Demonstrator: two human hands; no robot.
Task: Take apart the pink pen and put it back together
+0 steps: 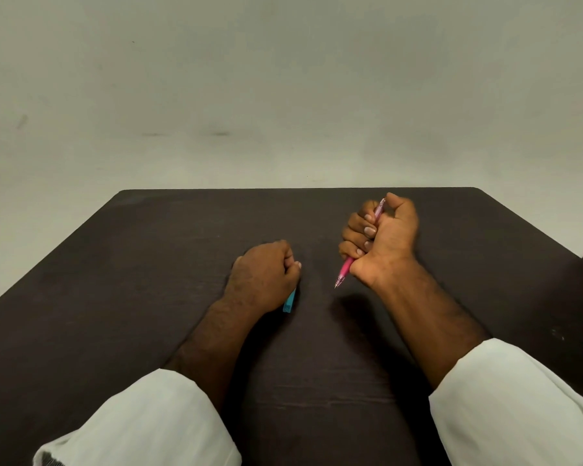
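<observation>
Left hand (265,277): at the centre of the table (115,280), fingers curled in. A blue piece (288,302) juts from beneath it; grip cannot be told.
Pink pen (345,267): right of table centre, raised, long axis diagonal, tip pointing down to the near-left.
Right hand (381,237): fingers wrapped tight round the pen.
Tabletop stretches wide to its left, far and right edges.

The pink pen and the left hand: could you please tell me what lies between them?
In the head view, only bare dark table separates the pink pen, gripped by the right hand, from the left hand.
</observation>
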